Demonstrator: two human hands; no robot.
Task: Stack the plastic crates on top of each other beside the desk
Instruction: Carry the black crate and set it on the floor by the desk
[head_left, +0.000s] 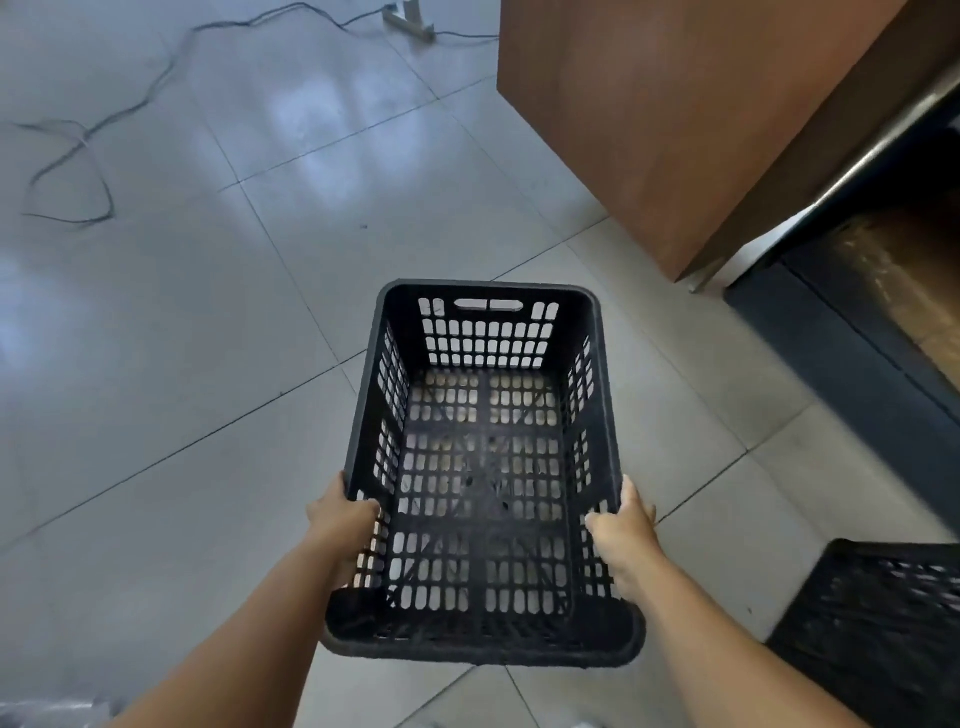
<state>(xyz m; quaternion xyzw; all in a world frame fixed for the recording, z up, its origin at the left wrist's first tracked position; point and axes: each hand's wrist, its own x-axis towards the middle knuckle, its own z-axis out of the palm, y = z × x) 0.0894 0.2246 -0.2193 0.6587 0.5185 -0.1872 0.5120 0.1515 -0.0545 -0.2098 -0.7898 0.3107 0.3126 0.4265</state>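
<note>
- Above the grey tiled floor (218, 322), a black perforated plastic crate (483, 467) is held level, open side up, empty, short handled end pointing away.
- Left hand (340, 525) and right hand (626, 530) are clamped on opposite long rims, fingers hooked inside; judged a balanced carrying grip.
- A second black lattice crate (878, 623) is seen at lower right, likely the stacking base.
- The brown wooden desk panel (670, 130) stands beyond, near.
- A loose dark cable (78, 156) lies far left, well apart.
</note>
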